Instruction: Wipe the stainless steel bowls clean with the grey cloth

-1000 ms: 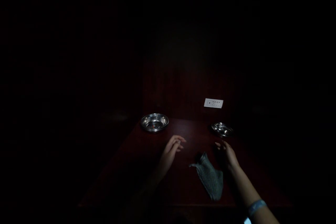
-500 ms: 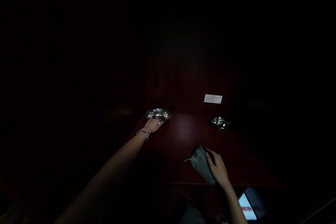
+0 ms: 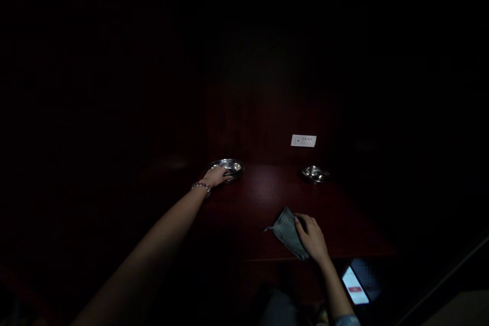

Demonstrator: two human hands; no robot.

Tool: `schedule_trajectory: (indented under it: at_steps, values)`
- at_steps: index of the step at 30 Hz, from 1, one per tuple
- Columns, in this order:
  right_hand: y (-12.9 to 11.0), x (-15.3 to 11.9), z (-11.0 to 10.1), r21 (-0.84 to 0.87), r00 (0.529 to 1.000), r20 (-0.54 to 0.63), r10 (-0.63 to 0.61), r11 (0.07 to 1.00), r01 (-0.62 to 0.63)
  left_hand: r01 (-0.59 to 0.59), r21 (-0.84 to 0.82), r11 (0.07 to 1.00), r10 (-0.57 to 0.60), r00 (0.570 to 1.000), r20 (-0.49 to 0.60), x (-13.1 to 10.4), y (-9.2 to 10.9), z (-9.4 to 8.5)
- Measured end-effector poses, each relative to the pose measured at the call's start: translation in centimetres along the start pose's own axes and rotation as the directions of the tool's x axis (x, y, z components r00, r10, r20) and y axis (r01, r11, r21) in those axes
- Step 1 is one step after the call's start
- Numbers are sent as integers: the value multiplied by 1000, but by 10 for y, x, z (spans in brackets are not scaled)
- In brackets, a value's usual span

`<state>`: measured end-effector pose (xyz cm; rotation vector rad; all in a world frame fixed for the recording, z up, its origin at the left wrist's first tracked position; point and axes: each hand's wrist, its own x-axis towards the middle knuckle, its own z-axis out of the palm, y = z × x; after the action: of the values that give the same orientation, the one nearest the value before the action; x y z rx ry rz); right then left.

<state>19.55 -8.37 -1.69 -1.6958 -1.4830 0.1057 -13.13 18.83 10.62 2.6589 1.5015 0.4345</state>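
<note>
My left hand (image 3: 216,176), a beaded bracelet (image 3: 201,186) at its wrist, reaches to the far left of the dark red tabletop (image 3: 263,198). Its fingers are closed on the near rim of a shiny metal bowl (image 3: 234,165). Near the front edge, my right hand (image 3: 313,237) grips the right side of a grey-green cloth (image 3: 287,232), which lies on the tabletop. Some of the right fingers are hidden against the cloth. A second metal bowl (image 3: 315,173) stands at the back right, apart from both hands.
A white socket plate (image 3: 303,140) is on the dark red back wall (image 3: 260,127). Below the table's front edge at right, a lit phone screen (image 3: 355,285) shows. Most of the surroundings are too dark to make out.
The view has shifted slightly, so most things appear a little further left and higher. Both hands stay at the bowl and the cloth, with the left hand slightly shifted along the rim.
</note>
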Motion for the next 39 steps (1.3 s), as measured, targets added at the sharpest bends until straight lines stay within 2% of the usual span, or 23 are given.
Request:
schedule_trajectory:
  at_steps: [10, 13, 16, 18, 21, 24, 27, 29, 34, 39]
  values:
    - [0, 0, 0, -34, 1000, 18, 17, 999, -16, -21, -52, 998, 16, 995, -103, 2, 9, -25]
    - [-2, 1, -1, -40, 1000, 14, 19, 999, -19, -99, -117, 988, 73, 976, -206, -1, 29, -35]
    - [-4, 1, -2, -51, 1000, 14, 17, 999, -17, -229, -178, 957, 167, 937, -307, -15, 70, -39]
    - [-4, 1, -2, -63, 1000, 23, 10, 998, -9, -303, -238, 923, 215, 918, -333, -33, 103, -32]
    - [-1, 1, -2, -103, 999, 31, 10, 995, -7, -364, -375, 852, 249, 914, -321, -74, 147, -8]
    - [2, 0, -1, -215, 995, -62, 74, 973, -86, -389, -566, 727, 241, 916, -321, -118, 171, 19]
    - [4, -2, 0, -319, 971, -197, 134, 928, -193, -343, -713, 612, 214, 939, -268, -152, 178, 36]
    - [4, -3, 0, -347, 958, -247, 148, 909, -230, -303, -759, 576, 197, 953, -230, -168, 178, 42]
    - [2, -3, 1, -341, 946, -269, 179, 901, -267, -363, -693, 623, 249, 932, -264, -186, 174, 52]
    - [0, -3, 0, -317, 945, -273, 181, 911, -266, -406, -629, 663, 291, 914, -283, -186, 166, 62]
